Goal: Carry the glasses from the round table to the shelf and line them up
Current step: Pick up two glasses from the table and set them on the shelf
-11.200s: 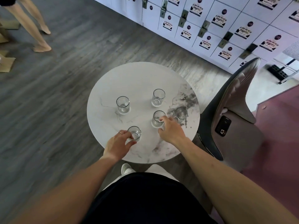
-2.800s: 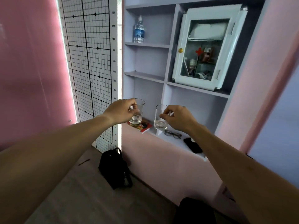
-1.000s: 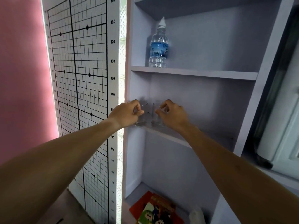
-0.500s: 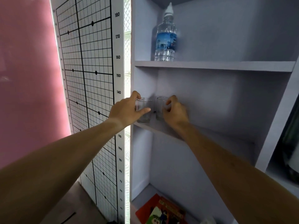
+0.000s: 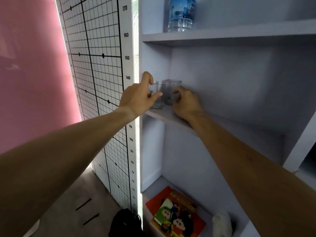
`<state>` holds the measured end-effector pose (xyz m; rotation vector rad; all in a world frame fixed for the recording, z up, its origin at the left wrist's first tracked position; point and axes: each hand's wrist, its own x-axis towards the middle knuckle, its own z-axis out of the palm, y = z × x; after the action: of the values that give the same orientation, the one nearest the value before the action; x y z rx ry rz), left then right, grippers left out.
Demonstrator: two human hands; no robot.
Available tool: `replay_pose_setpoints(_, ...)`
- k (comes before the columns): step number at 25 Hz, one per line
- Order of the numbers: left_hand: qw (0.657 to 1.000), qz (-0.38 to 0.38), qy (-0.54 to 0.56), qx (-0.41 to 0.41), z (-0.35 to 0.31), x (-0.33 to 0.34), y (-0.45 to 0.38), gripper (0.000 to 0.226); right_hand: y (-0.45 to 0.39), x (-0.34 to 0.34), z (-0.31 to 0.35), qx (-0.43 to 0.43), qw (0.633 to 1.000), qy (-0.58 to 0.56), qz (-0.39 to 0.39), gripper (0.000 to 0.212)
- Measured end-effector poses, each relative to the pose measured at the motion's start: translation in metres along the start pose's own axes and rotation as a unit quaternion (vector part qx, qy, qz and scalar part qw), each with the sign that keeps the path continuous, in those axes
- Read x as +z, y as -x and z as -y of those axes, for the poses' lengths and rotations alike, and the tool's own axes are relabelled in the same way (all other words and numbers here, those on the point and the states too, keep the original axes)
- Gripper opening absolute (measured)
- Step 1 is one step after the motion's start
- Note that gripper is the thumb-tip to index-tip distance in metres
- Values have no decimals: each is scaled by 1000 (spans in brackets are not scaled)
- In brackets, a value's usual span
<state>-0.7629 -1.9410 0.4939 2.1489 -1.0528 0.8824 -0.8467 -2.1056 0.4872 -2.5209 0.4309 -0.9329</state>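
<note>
At centre frame, on the left end of the middle shelf (image 5: 168,115), stood clear, straight-sided glass tumblers with thick bases. Count: two sure, the left glass (image 5: 158,95) and the right glass (image 5: 171,91), set side by side, upright and just beside each other; a third rim seemed to show behind and between them, but I could not tell for certain. Left hand (image 5: 138,98) was wrapped around the left glass, thumb in front and forefinger curled over the rim side, clamped on it. Right hand (image 5: 185,103) sat just right of the right glass, fingers curled toward its lower wall; whether they gripped it or only touched it, I could not tell. Both glass bases appeared to rest on the shelf board.

Other items, counted: one water bottle (image 5: 181,14) on the shelf above, upper centre; one cartoon book (image 5: 176,214) on the bottom shelf, lower centre; one height chart (image 5: 99,65) at left; one black bag (image 5: 124,223) on the floor below it.
</note>
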Motion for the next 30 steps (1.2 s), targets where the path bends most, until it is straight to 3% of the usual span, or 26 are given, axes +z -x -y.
replay_pose_setpoints(9, 999, 40, -24, -9, -5, 16, -3, 14, 2, 0, 1, 3, 999, -2, 36, 56)
replay_pose_setpoints(15, 994, 98, -12, -46, -3, -7, 13, 15, 13, -5, 11, 7, 1000, 8, -19, 33)
replay_pose_setpoints(18, 988, 125, -42, -81, 18, -33, 36, 13, 26, -4, 27, -91, 995, 22, -17, 17)
replay_pose_setpoints(21, 975, 156, -91, -127, 43, -61, 68, 13, 49, 9, 56, -216, 976, 14, 20, 20)
replay_pose_setpoints(24, 950, 197, -122, -208, 73, -89, 117, 13, 80, 54, 82, -246, 964, -3, 100, 23)
replay_pose_setpoints(27, 908, 256, -136, -303, 106, -111, 189, 20, 123, 118, 92, -220, 939, -3, 265, 25)
replay_pose_setpoints(30, 866, 286, -121, -392, 128, -132, 296, 20, 186, 178, 95, -192, 906, -5, 376, 21)
